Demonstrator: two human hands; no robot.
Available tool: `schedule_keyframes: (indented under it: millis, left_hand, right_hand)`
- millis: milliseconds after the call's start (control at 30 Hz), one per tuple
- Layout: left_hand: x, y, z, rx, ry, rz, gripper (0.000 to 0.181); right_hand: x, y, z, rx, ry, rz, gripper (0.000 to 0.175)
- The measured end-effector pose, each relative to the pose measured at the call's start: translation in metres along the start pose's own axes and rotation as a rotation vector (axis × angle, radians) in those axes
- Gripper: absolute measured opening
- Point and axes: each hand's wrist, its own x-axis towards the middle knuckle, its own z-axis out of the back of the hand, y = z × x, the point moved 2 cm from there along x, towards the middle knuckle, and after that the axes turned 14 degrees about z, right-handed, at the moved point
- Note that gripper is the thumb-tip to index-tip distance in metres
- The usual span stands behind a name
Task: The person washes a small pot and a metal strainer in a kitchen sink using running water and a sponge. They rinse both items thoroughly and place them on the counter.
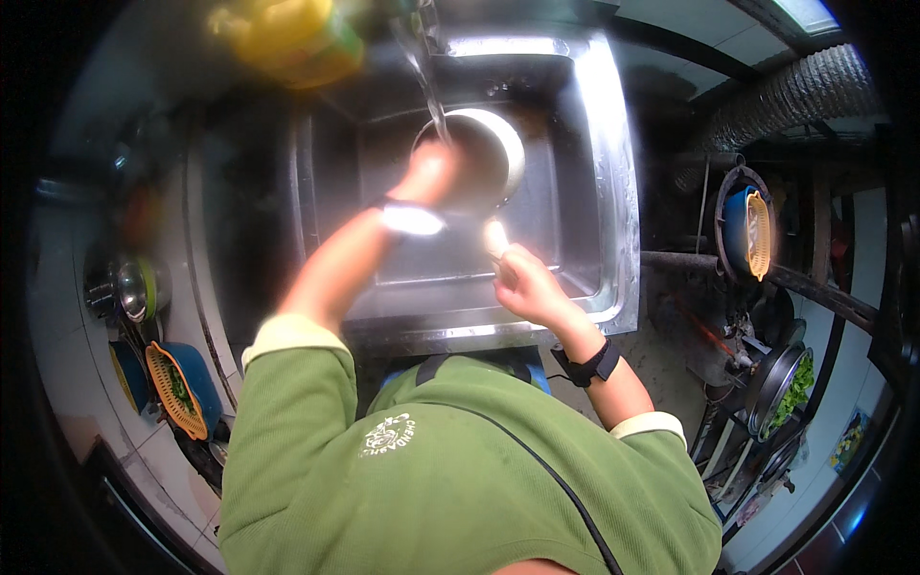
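In the head view a round, pale-rimmed pot (pixel 514 147) sits in a stainless steel sink (pixel 460 291). A stream of water (pixel 430 93) falls into it from above. My left hand (pixel 431 169) is at the pot's opening, under the stream; blur and glare hide its fingers and whatever they may hold. Just below the pot's right side, my right hand (pixel 528 282) is closed around a handle with a pale, rounded end (pixel 496 236); what kind of utensil it is cannot be told.
A blurred yellow container (pixel 295 43) stands beyond the sink at upper left. Blue and yellow baskets with greens (pixel 180 392) are at far left. On the right are a pan of greens (pixel 787 399), another basket (pixel 758 237), dark pipes and a foil duct (pixel 798 93).
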Motion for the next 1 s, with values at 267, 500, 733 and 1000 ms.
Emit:
schedule_keyframes:
  millis: [267, 500, 733, 1000]
  left_hand:
    - [0.039, 0.015, -0.042, -1.856, 0.274, 0.197, 0.016]
    - [0.014, -0.012, -0.018, -0.926, 0.616, -0.228, 0.029]
    - [0.002, 0.011, -0.004, 0.211, -0.149, -0.109, 0.017]
    - [0.026, -0.002, -0.040, -0.797, 0.085, -0.440, 0.027]
  right_hand:
    - [0.003, -0.002, -0.008, -0.022, 0.020, 0.069, 0.015]
    - [0.007, -0.003, 0.003, 0.149, -0.009, 0.062, 0.015]
    - [0.003, -0.001, -0.006, 0.187, 0.040, -0.022, 0.015]
    - [0.007, -0.005, 0.001, 0.201, 0.031, 0.007, 0.016]
